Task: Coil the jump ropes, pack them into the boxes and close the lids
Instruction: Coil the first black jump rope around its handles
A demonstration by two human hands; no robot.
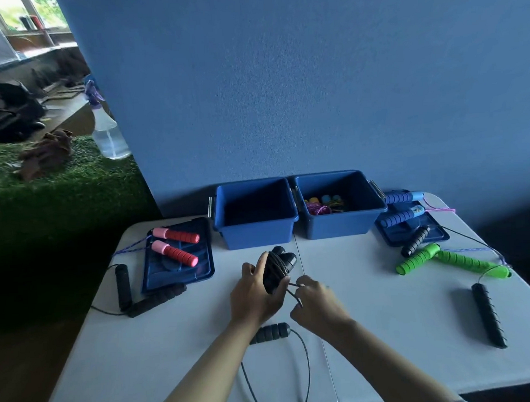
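two black handles (278,268) bundled, thin cord wound round.

Bare counter (381,302) between two open blue boxes (255,213) and the near edge. Lids (178,258) with rope handles (175,235) crowding both sides; black handle (270,333) and cord lying beneath the hands.

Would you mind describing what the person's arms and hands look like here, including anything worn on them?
Both forearms are bare from the bottom edge of the frame up to the wrists. The left hand and right hand wear no gloves, and no rings, watch or bracelets show. A sliver of pale fabric, perhaps a sleeve, appears at the frame's bottom edge by the right arm; too little shows to be sure.
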